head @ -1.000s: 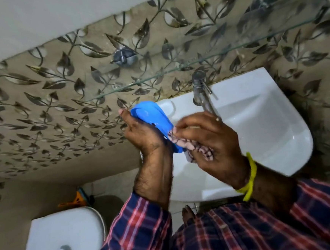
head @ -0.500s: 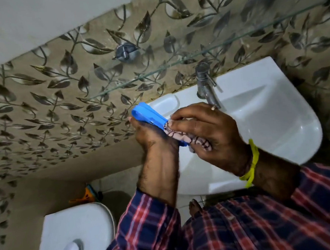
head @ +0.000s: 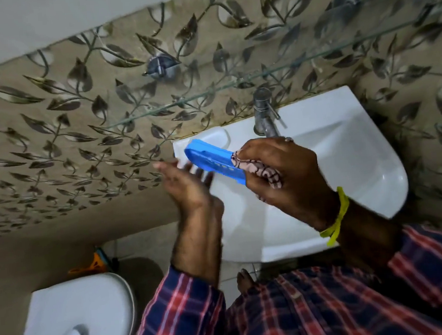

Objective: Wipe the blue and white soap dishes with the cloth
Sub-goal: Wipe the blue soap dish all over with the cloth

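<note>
Item 1, change noted. Half a second earlier my left hand (head: 189, 185) had gripped the blue soap dish (head: 213, 162) from below. At this moment it had let go: fingers spread wide, palm open, just beside the dish's left end and slightly blurred. Whether a fingertip still brushed the underside I could not tell.

Item 2, holder. My right hand (head: 281, 178) had taken the whole load, fingers closed on the dish's right end with the patterned cloth (head: 257, 168) bunched between fingers and plastic. The dish sat tilted, edge-on to the camera, slots showing, above the basin's left corner.

Item 3, meaning. I judged this a regrip, to turn the dish and reach another face. The blue dish seemed partly wiped; no white dish was in view, so that half remained.

Item 4, surroundings. White washbasin (head: 346, 157) with 1 metal tap (head: 264, 113); glass shelf (head: 260, 75) above it; leaf-patterned wall tiles (head: 53, 127); white toilet cistern (head: 75, 319) lower left. 1 yellow band (head: 337, 219) on the right wrist, checked sleeves (head: 183, 310).
</note>
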Available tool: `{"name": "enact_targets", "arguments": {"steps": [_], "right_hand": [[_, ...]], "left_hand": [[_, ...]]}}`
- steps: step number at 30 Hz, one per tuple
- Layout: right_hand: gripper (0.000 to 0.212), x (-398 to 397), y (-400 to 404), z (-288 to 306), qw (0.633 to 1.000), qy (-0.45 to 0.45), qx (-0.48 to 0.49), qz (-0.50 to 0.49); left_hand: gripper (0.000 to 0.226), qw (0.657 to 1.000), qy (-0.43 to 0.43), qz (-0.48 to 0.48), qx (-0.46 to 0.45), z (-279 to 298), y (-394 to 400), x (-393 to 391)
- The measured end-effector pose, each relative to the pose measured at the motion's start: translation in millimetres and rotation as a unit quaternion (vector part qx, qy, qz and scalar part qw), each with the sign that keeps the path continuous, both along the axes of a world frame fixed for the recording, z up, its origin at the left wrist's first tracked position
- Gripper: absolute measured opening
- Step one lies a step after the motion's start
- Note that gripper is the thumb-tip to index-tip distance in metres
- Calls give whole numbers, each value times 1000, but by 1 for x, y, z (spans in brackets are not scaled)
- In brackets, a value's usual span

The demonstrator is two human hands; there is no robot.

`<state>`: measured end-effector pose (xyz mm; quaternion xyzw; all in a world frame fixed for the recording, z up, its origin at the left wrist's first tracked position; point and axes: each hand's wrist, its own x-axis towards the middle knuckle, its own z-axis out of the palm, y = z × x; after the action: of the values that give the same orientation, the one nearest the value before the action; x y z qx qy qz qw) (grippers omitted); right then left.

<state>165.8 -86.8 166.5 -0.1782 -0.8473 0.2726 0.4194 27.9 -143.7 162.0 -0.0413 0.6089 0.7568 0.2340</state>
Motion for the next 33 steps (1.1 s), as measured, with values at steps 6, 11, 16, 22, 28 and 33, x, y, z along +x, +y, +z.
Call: {"name": "enact_targets", "arguments": {"steps": [6,11,16,22,28,33], "right_hand": [[23,13,35,25,978,-137,29,155],[29,14,53,42,981,-80,-20,177],[22,12,59,37,982,-42,-94,161],[26,24,51,13,977,48,-177,111],[18,21,45,12,968,83,-224,73],[15,26,34,-1,954,126,-270,43]], "left_hand": [[47,640,613,-439,-147,26,-19,-33],[17,738,426,-509,-121,30,-18,-24],[21,816,332,-472,-35,23,-12,-19],[11,855,327,-401,-28,19,-14,-9],[15,858,337,-387,-15,17,-14,-10],[16,877,331,-349,1,14,-14,-15]]}}
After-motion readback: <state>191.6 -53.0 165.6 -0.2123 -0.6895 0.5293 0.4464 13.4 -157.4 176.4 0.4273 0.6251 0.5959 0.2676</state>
